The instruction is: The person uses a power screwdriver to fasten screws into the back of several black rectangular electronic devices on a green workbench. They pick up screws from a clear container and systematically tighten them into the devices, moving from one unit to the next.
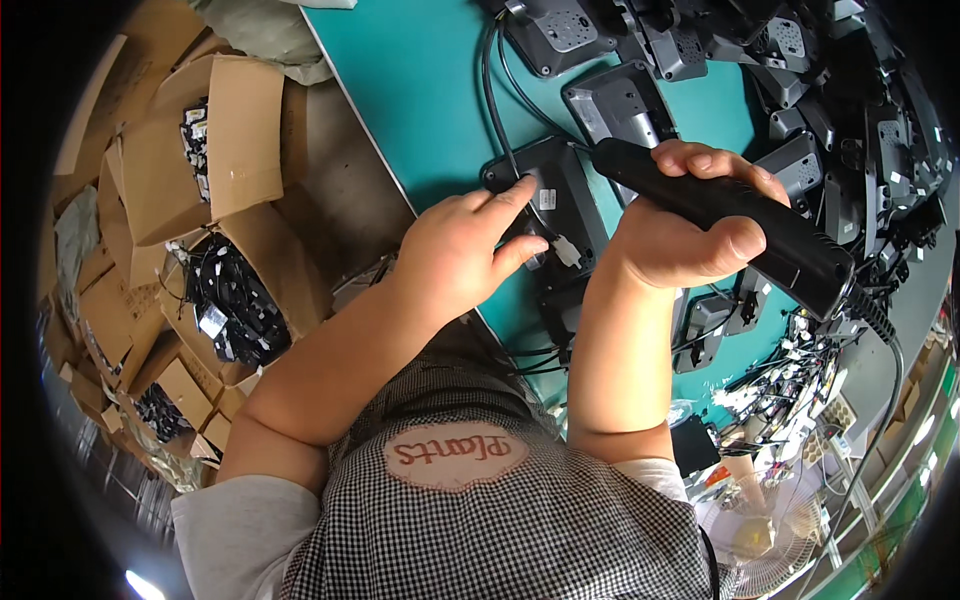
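My right hand (690, 220) is closed round a black electric screwdriver (720, 205), with its tip pointing left toward the top edge of a black plastic housing (565, 190). A cord leaves the tool's rear end. My left hand (455, 245) rests at the housing's left side, index finger and thumb stretched apart on its face, other fingers curled under. A black cable (497, 110) runs down to the index fingertip and crosses the housing. A white connector (567, 251) lies near its lower end. Another black housing (620, 105) lies just beyond it.
Several more black housings (680, 45) crowd the far and right parts of the green table mat (400, 90). Loose cables (785, 375) with white connectors pile up at the right. Open cardboard boxes (245, 140) stand at the left, one holding black cables (235, 300). A fan (755, 535) stands lower right.
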Motion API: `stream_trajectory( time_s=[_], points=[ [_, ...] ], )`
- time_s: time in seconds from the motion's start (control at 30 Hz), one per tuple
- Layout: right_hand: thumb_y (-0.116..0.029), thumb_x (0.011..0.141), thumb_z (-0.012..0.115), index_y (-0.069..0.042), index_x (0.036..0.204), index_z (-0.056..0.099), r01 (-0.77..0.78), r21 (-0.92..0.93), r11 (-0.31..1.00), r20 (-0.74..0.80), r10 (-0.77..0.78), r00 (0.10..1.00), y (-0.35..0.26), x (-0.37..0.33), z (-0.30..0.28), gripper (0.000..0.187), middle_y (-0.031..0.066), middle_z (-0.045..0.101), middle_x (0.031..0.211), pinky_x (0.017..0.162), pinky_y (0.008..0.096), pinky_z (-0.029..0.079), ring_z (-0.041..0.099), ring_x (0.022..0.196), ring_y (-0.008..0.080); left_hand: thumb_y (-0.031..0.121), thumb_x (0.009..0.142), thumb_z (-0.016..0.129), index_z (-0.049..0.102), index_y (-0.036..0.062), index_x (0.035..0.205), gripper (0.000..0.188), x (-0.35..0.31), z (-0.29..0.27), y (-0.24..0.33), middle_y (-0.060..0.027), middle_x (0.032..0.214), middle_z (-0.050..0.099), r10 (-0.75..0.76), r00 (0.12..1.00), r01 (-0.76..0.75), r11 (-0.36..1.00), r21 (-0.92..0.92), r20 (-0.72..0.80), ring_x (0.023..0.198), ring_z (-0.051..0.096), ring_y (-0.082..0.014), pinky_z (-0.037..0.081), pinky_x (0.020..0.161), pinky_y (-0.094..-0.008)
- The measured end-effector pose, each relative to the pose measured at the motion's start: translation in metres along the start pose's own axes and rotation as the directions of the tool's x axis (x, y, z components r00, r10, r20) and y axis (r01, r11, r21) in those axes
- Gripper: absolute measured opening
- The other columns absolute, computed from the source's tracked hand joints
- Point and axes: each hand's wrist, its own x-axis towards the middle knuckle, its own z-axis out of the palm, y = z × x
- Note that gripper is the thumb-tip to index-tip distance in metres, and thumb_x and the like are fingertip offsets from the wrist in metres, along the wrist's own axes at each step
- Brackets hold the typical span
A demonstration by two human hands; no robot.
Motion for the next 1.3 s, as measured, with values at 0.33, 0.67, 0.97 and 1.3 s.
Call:
stream_trajectory(
  time_s=[0.33, 0.67, 0.97, 1.3],
  points=[
    [-0.062, 0.074, 0.062, -0.012, 0.100, 0.051, -0.005, -0.154, 0.988, 0.010, 0.007, 1.000, -0.001, -0.003, 0.012, 0.057, 0.0080, 0.055, 0.074, 0.053, 0.0335, 0.046, 0.053, 0.060, 0.0203, 0.030, 0.073, 0.072, 0.056, 0.0084, 0.120, 0.055, 0.001, 0.001, -0.005, -0.0102, 0.077, 0.058, 0.011, 1.000, -0.011, 1.000, -0.019, 0.013, 0.066, 0.057, -0.0279, 0.047, 0.061, -0.0358],
    [-0.050, 0.074, 0.069, -0.002, 0.108, 0.043, 0.039, 0.006, 0.999, 0.038, -0.039, 0.999, 0.000, -0.001, 0.005, 0.064, 0.0145, 0.056, 0.076, 0.053, 0.0315, 0.053, 0.059, 0.063, 0.0204, 0.032, 0.073, 0.072, 0.056, 0.0090, 0.120, 0.055, 0.004, -0.002, -0.004, -0.0095, 0.074, 0.058, 0.011, 1.000, -0.010, 0.999, -0.048, 0.014, 0.064, 0.056, -0.0271, 0.047, 0.061, -0.0353],
    [-0.055, 0.077, 0.062, -0.005, 0.109, 0.044, 0.133, -0.079, 0.988, 0.159, -0.119, 0.980, 0.007, -0.005, 0.011, 0.062, 0.0132, 0.057, 0.076, 0.050, 0.0315, 0.051, 0.056, 0.058, 0.0206, 0.034, 0.073, 0.071, 0.056, 0.0101, 0.121, 0.056, 0.004, 0.000, -0.007, -0.0097, 0.076, 0.059, 0.008, 1.000, -0.007, 1.000, -0.021, 0.030, 0.065, 0.057, -0.0269, 0.047, 0.060, -0.0349],
    [-0.052, 0.077, 0.065, -0.006, 0.111, 0.042, 0.177, -0.059, 0.982, 0.322, -0.149, 0.935, 0.014, -0.013, 0.010, 0.062, 0.0124, 0.057, 0.084, 0.052, 0.0323, 0.051, 0.055, 0.061, 0.0198, 0.033, 0.072, 0.072, 0.053, 0.0128, 0.123, 0.059, 0.002, 0.002, -0.010, -0.0107, 0.078, 0.060, -0.006, 0.998, 0.009, 0.999, -0.045, 0.066, 0.068, 0.058, -0.0291, 0.047, 0.061, -0.0364]
  ],
)
